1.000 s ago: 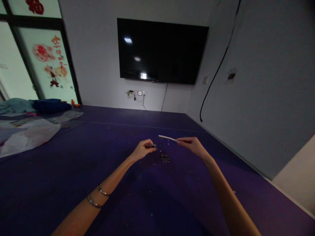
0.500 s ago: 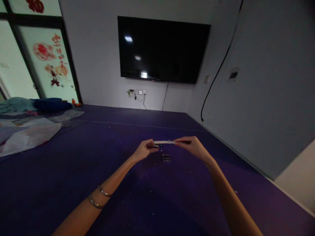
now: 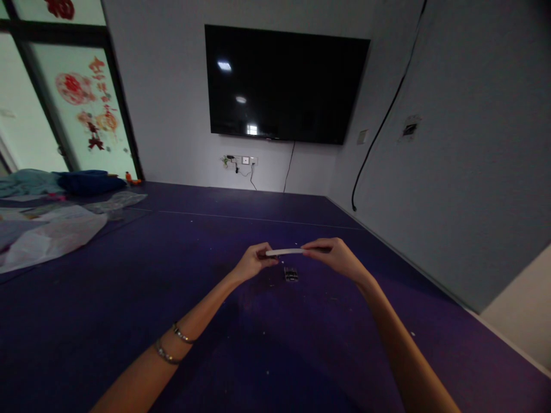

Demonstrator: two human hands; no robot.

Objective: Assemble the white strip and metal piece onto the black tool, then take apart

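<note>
Above the purple surface (image 3: 258,321), the right hand (image 3: 333,257) pinches a pale strip (image 3: 284,252); the left hand's (image 3: 253,263) small item is mostly hidden.

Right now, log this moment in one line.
left hand: at left end of strip, grip unclear | right hand: pinching right end | dark part: on purple surface | TV: on wall

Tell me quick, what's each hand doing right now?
Left hand: closed on a small thing, mostly hidden.
Right hand: closed, holding the pale strip.
</note>
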